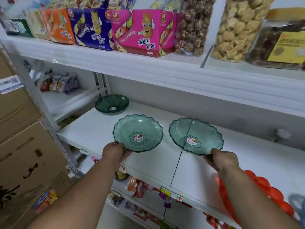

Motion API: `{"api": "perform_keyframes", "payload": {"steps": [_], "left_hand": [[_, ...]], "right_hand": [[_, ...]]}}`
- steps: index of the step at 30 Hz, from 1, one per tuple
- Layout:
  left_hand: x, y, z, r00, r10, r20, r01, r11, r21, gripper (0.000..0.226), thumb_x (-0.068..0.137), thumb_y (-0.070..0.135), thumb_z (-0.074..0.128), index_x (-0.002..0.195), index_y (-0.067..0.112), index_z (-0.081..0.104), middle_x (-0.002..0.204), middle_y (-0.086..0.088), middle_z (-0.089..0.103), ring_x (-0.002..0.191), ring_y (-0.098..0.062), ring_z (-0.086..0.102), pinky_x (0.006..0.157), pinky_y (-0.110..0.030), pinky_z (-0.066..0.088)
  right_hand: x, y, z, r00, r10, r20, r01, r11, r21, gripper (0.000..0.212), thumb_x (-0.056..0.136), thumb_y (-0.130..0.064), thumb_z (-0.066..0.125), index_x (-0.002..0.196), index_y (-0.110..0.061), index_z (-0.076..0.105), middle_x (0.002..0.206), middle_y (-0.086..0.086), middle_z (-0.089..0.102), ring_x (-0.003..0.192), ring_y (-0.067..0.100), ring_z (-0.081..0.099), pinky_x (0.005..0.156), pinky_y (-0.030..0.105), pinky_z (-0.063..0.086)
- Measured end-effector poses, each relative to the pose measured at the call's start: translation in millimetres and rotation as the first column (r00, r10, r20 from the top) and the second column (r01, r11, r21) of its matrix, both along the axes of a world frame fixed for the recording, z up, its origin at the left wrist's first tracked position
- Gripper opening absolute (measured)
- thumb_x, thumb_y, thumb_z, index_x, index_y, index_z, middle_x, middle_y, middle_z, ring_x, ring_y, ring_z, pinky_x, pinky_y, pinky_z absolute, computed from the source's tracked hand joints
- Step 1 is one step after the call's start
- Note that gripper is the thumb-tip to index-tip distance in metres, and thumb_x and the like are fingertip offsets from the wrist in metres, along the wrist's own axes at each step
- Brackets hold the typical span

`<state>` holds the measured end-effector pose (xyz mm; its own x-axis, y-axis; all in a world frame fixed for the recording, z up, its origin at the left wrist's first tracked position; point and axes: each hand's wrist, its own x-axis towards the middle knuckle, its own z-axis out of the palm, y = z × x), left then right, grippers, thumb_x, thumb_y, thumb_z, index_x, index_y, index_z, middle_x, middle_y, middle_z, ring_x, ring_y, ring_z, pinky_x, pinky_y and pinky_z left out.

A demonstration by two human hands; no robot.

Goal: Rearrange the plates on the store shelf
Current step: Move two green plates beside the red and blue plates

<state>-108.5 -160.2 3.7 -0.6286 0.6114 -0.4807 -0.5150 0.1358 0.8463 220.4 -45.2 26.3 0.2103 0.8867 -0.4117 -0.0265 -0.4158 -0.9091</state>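
Note:
Two clear green scalloped plates with round stickers sit side by side over the white middle shelf (247, 164). My left hand (114, 153) pinches the near rim of the left plate (138, 129). My right hand (222, 160) grips the near rim of the right plate (194, 134). A third, darker green plate (112, 104) rests at the back left corner of the same shelf, apart from both hands.
The shelf above carries snack boxes (142, 32) and bags of dried goods (241, 27). Cardboard cartons (21, 146) stand stacked at the left. An orange plastic item (262, 187) sits at the lower right, and packaged snacks (140, 187) fill the shelf below.

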Motion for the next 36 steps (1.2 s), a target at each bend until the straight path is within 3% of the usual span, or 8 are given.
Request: {"api": "perform_keyframes", "payload": {"steps": [5, 10, 16, 18, 23, 29, 32, 36], "left_hand": [[-20.0, 32.7, -14.8, 0.999, -0.036, 0.029, 0.035, 0.999, 0.016, 0.030, 0.090, -0.005, 0.058, 0.121, -0.008, 0.060, 0.113, -0.024, 0.067, 0.081, -0.029, 0.069, 0.055, -0.031, 0.061], [-42.2, 75.4, -25.1, 0.995, -0.090, 0.041, 0.090, 0.996, -0.002, 0.029, 0.090, -0.003, 0.060, 0.119, -0.007, 0.062, 0.112, -0.024, 0.068, 0.076, -0.028, 0.069, 0.053, -0.031, 0.061], [-71.0, 129.4, -37.2, 0.985, -0.173, 0.001, 0.173, 0.985, -0.026, 0.014, 0.089, -0.001, 0.058, 0.099, 0.001, 0.067, 0.103, -0.020, 0.071, 0.077, -0.027, 0.071, 0.061, -0.032, 0.062], [-79.2, 144.3, -41.9, 0.982, -0.187, 0.013, 0.188, 0.982, -0.027, 0.017, 0.090, 0.000, 0.059, 0.105, 0.001, 0.066, 0.104, -0.018, 0.070, 0.080, -0.026, 0.071, 0.064, -0.032, 0.062], [-92.2, 175.7, -53.0, 0.970, -0.234, 0.070, 0.234, 0.972, -0.002, 0.028, 0.091, -0.002, 0.054, 0.118, -0.001, 0.061, 0.110, -0.018, 0.067, 0.085, -0.027, 0.069, 0.085, -0.038, 0.058], [-95.4, 196.2, -58.3, 0.953, -0.287, 0.102, 0.281, 0.958, 0.063, 0.030, 0.093, -0.006, 0.049, 0.123, -0.005, 0.057, 0.112, -0.022, 0.064, 0.090, -0.027, 0.067, 0.089, -0.035, 0.053], [-99.1, 202.5, -59.5, 0.937, -0.340, 0.074, 0.334, 0.939, 0.081, 0.023, 0.096, -0.003, 0.047, 0.117, -0.004, 0.058, 0.122, -0.024, 0.062, 0.107, -0.031, 0.064, 0.096, -0.037, 0.051], [-104.6, 208.7, -57.5, 0.933, -0.357, 0.054, 0.348, 0.929, 0.130, 0.024, 0.098, 0.000, 0.047, 0.120, -0.005, 0.056, 0.127, -0.026, 0.059, 0.103, -0.027, 0.060, 0.100, -0.038, 0.048]], "right_hand": [[-12.5, 14.2, 3.5, 0.999, -0.046, 0.017, 0.047, 0.999, -0.013, 0.008, 0.082, 0.000, 0.058, 0.080, 0.002, 0.066, 0.079, 0.018, 0.074, 0.050, 0.024, 0.072, 0.061, 0.031, 0.061], [-27.6, 30.6, -0.8, 0.994, -0.106, 0.014, 0.106, 0.994, -0.012, 0.008, 0.085, -0.002, 0.059, 0.081, 0.002, 0.065, 0.080, 0.018, 0.073, 0.058, 0.029, 0.073, 0.079, 0.041, 0.061], [-51.6, 45.7, -6.1, 0.981, -0.194, -0.019, 0.194, 0.981, -0.009, 0.010, 0.087, 0.001, 0.058, 0.078, 0.003, 0.063, 0.074, 0.018, 0.070, 0.050, 0.026, 0.069, 0.058, 0.031, 0.060], [-58.7, 49.3, -7.5, 0.976, -0.214, -0.046, 0.214, 0.977, -0.011, 0.009, 0.088, 0.001, 0.058, 0.082, 0.005, 0.063, 0.077, 0.021, 0.070, 0.056, 0.029, 0.070, 0.057, 0.030, 0.062], [-75.2, 55.9, -13.8, 0.968, -0.240, -0.065, 0.240, 0.971, -0.016, 0.011, 0.089, 0.001, 0.058, 0.088, 0.009, 0.065, 0.085, 0.024, 0.073, 0.066, 0.033, 0.073, 0.079, 0.037, 0.061], [-99.4, 56.8, -17.6, 0.964, -0.249, -0.098, 0.251, 0.968, 0.012, 0.010, 0.089, 0.002, 0.059, 0.085, 0.009, 0.065, 0.086, 0.025, 0.073, 0.063, 0.030, 0.072, 0.053, 0.026, 0.062], [-111.6, 60.8, -21.1, 0.970, -0.223, -0.097, 0.226, 0.974, 0.022, 0.012, 0.089, 0.000, 0.059, 0.088, 0.010, 0.067, 0.084, 0.023, 0.074, 0.056, 0.025, 0.074, 0.060, 0.028, 0.063], [-133.1, 71.0, -24.4, 0.968, -0.202, -0.149, 0.208, 0.978, 0.029, 0.012, 0.089, 0.000, 0.060, 0.089, 0.009, 0.068, 0.085, 0.022, 0.076, 0.058, 0.025, 0.075, 0.072, 0.034, 0.064]]}}
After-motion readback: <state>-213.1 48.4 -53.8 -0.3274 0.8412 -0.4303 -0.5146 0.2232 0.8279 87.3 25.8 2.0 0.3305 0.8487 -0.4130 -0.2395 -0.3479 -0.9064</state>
